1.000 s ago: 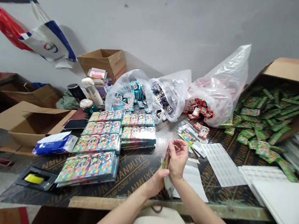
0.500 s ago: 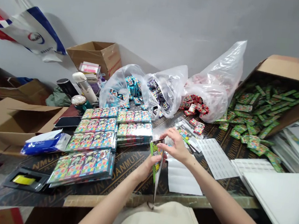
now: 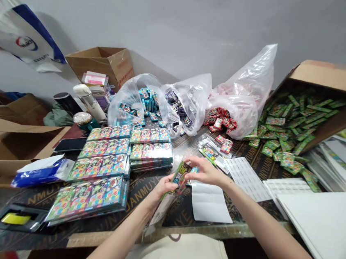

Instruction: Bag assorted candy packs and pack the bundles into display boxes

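Note:
A flat green-and-black printed packet with a long clear plastic part hanging below it is tilted in front of my body. My left hand grips its side, thumb across the printed face. At the top edge, my right hand has its fingers curled round the packet. A small blue colourful piece shows by the right fingers; whether they hold it I cannot tell. Close beyond lie a flat printed packet and a white sheet.
Stacks of colourful printed packs stand left. Behind are clear bags of small blue, purple and red packets. A carton spills green packets at right, near label sheets. A phone and bottles lie left.
The held packet has turned from nearly edge-on to show its printed face, and its lower end has swung left. My left hand has shifted left. The whole view has shifted slightly.

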`<state>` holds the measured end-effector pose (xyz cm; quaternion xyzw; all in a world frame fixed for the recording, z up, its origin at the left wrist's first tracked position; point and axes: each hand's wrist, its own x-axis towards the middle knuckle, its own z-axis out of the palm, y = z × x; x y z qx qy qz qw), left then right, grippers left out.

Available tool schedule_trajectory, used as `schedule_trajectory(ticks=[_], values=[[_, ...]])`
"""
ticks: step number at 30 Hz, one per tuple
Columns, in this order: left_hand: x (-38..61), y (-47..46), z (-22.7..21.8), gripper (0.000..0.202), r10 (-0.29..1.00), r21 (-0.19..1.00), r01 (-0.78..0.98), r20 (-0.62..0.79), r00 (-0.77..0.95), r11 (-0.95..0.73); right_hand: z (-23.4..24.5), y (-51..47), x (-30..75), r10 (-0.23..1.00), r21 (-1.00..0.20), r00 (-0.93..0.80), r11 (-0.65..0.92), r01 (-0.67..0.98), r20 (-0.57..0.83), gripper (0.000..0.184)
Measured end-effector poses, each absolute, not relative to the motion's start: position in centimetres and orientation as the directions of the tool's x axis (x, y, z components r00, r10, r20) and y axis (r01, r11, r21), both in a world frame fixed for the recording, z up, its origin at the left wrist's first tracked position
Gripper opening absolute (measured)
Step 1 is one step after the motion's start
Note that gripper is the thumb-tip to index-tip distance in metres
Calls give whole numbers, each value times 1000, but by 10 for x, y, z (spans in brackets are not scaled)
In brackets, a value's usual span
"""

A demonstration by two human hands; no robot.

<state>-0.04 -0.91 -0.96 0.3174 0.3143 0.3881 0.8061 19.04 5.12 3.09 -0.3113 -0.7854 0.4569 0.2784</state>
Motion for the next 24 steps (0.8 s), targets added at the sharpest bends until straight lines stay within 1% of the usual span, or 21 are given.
schedule_trajectory(ticks=[3, 5, 6, 7, 9, 10, 11, 12, 14, 15, 16, 18, 21, 22, 24], values=[[3, -15, -10, 34, 823, 747, -418, -299, 482, 517, 28, 51, 189, 672, -899, -735, 374, 227, 94, 45], [5, -17, -9, 29, 832, 750, -417, -317, 454, 513, 24, 52, 187, 699, -904, -711, 352, 243, 81, 55], [5, -17, -8, 28, 843, 760, -414, -321, 432, 501, 21, 52, 185, 748, -905, -657, 340, 256, 96, 57], [5, -16, -7, 28, 857, 771, -413, -322, 403, 484, 17, 52, 183, 816, -907, -565, 325, 268, 125, 58], [2, -13, -5, 29, 884, 794, -410, -324, 337, 448, 7, 49, 177, 935, -927, -302, 269, 261, 187, 65], [0, -11, -5, 30, 894, 804, -407, -323, 311, 433, 2, 46, 173, 966, -951, -186, 219, 220, 179, 68], [-2, -10, -6, 30, 902, 815, -402, -318, 291, 417, -3, 43, 169, 982, -977, -135, 151, 150, 131, 70], [-4, -9, -7, 30, 910, 829, -392, -308, 276, 400, -7, 40, 165, 985, -996, -163, 66, 65, 55, 68], [-8, -9, -11, 29, 926, 870, -340, -282, 252, 357, -12, 34, 158, 938, -993, -340, -97, -68, -68, 53], [-9, -9, -14, 29, 935, 897, -296, -266, 234, 329, -13, 33, 156, 908, -985, -409, -140, -100, -88, 45], [-11, -10, -17, 29, 946, 925, -238, -249, 207, 295, -14, 33, 155, 895, -983, -437, -149, -111, -86, 39], [-14, -10, -23, 32, 970, 973, -94, -198, 142, 212, -14, 35, 153, 914, -989, -399, -115, -90, -70, 34], [-20, -9, -28, 41, 991, 992, 70, -114, 75, 108, -14, 36, 151, 946, -993, -313, -109, -50, -88, 30], [-22, -7, -29, 43, 994, 992, 90, -97, 55, 92, -15, 34, 150, 941, -989, -317, -140, -54, -116, 31], [-25, -3, -29, 44, 996, 992, 80, -93, -1, 93, -18, 26, 146, 888, -966, -415, -249, -70, -199, 36]])
